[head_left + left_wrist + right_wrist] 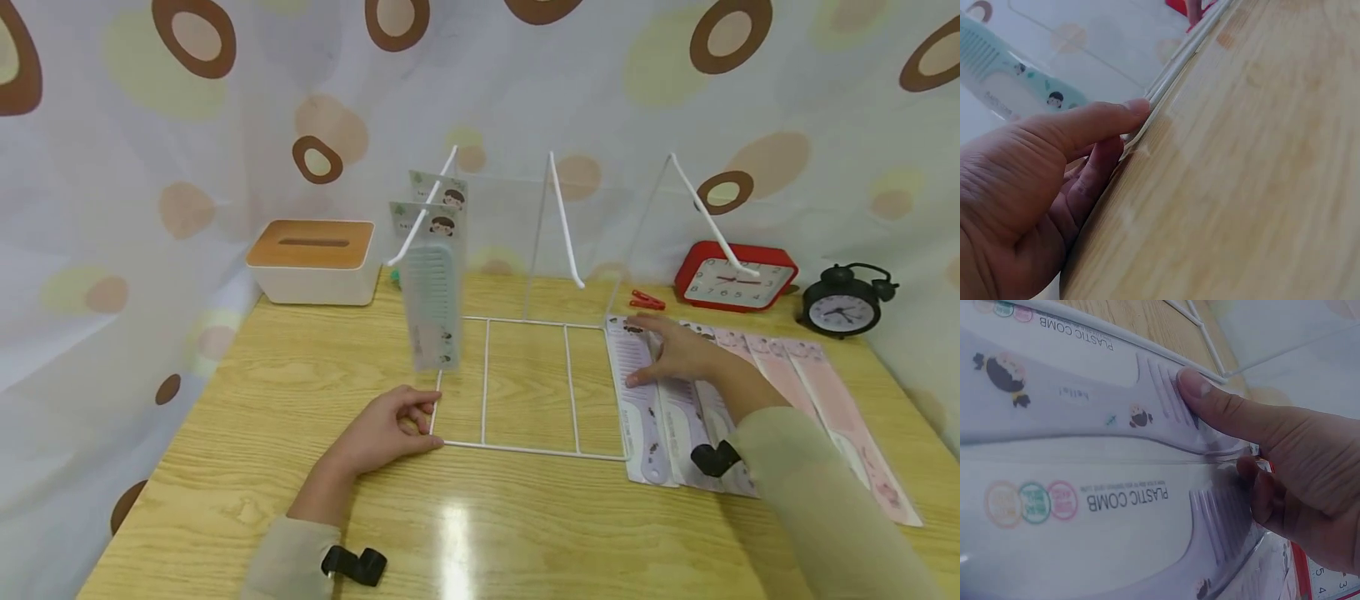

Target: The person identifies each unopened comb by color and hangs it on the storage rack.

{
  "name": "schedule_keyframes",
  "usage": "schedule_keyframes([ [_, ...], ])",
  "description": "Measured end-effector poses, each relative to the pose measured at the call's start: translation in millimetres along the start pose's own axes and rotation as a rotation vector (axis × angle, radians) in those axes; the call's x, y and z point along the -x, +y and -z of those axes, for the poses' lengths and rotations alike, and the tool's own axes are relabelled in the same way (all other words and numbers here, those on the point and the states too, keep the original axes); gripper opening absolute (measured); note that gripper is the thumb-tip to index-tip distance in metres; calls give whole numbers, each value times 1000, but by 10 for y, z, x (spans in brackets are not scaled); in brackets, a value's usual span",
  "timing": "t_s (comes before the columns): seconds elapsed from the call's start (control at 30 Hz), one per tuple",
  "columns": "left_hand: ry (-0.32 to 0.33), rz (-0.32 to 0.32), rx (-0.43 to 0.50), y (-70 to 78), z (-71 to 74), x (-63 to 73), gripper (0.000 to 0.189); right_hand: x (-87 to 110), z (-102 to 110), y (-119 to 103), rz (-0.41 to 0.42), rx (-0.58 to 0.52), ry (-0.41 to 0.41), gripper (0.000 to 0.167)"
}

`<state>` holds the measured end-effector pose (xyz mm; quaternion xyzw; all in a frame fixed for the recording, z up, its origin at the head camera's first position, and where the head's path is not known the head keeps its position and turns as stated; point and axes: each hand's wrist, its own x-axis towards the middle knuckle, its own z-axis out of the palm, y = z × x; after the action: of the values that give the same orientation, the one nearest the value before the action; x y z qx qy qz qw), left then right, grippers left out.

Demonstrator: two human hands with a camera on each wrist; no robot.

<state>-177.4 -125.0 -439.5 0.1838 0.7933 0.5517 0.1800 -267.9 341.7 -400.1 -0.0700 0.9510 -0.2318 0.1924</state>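
In the head view a white wire display rack (517, 451) with three slanted hooks stands on the table. My left hand (393, 423) pinches its front left corner, thumb on top of the wire and fingers beneath, as the left wrist view shows. Two packaged green combs (432, 308) hang from the rack's left hook. My right hand (678, 358) is over the leftmost packaged purple comb (641, 417), which lies flat against the rack's right side. In the right wrist view its thumb (1194, 384) lies at the comb's teeth, the other fingers bent beside the pack's edge.
More packaged purple combs (684, 421) and pink combs (840, 400) lie overlapping to the right. Behind them stand a red clock (738, 279) and a black alarm clock (843, 308). A red clip (647, 301) lies near the rack; a wood-topped tissue box (322, 283) sits back left.
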Motion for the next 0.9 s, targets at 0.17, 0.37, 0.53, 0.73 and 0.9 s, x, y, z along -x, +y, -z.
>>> schedule_keyframes([
  [0.17,37,8,28,6,-33,-28,64,9,0,6,-27,-31,63,112],
  [0.37,62,40,30,10,-27,-25,64,-13,-72,4,-68,-142,182,98],
  [0.53,66,46,15,20,-30,-12,64,-33,-138,12,-181,-356,327,64],
  [0.73,71,63,25,27,-41,2,64,-16,-98,2,-315,-574,424,59],
  [0.9,66,54,22,31,-41,-6,63,100,34,-14,-312,-811,443,67],
])
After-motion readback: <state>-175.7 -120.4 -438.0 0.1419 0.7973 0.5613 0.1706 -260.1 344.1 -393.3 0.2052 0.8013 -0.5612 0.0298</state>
